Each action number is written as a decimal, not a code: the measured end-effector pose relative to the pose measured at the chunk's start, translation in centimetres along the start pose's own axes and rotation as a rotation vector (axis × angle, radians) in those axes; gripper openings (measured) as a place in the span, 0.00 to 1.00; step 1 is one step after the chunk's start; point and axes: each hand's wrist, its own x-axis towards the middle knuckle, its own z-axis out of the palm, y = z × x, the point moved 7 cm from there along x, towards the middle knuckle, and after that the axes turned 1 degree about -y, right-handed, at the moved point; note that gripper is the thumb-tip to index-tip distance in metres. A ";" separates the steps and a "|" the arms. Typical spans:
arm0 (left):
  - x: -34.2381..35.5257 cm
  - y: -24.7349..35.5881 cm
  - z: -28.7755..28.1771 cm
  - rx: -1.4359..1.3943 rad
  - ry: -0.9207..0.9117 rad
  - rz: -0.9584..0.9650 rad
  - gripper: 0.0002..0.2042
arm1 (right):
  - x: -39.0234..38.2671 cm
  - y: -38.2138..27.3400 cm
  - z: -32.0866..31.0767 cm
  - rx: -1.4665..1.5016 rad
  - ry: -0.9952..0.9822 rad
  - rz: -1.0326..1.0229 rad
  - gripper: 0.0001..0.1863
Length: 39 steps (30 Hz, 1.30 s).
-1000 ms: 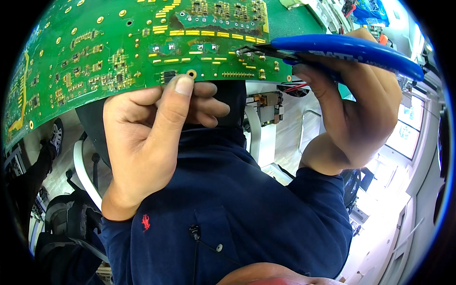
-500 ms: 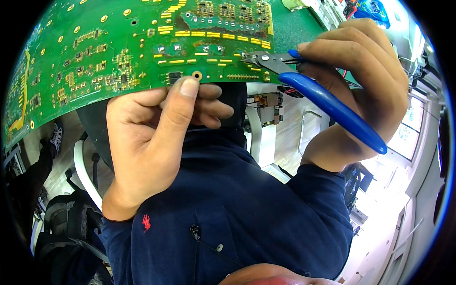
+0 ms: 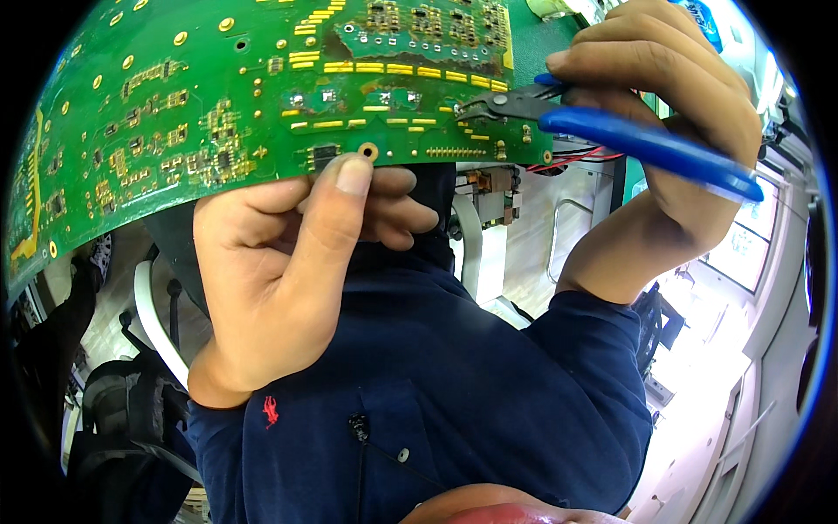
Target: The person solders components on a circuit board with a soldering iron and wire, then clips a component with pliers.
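A large green circuit board with gold pads and small components fills the upper left. My left hand grips its near edge, thumb on top beside a gold-ringed hole and fingers underneath. In my right hand are cutting pliers with blue handles and dark metal jaws. The tips of the jaws are at the board's surface near its right end, by a group of short gold pads. Whether the jaws grip anything there is too small to tell. A darkened, damaged-looking patch lies on the board just beyond the jaws.
Behind the board's right end shows a green work surface, with a blue package at the far right. Red and black wires run past the board's right corner. Black bags sit low at the left, near a chair's pale armrest.
The board's right end has shifted slightly right and toward me. My right hand has moved a little right, and the pliers' handles now lie flatter, with the jaws still at the board.
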 end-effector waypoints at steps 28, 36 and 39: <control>0.0 0.4 -0.2 0.052 -0.014 0.009 0.16 | -0.9 -4.6 0.5 -0.352 -0.003 0.510 0.08; -0.1 0.4 -0.2 0.045 -0.019 0.020 0.16 | -2.3 -4.6 0.4 -0.258 0.244 0.469 0.08; 0.0 0.4 -0.2 0.047 -0.017 0.027 0.16 | -2.6 -3.7 -0.3 -0.206 0.094 0.438 0.08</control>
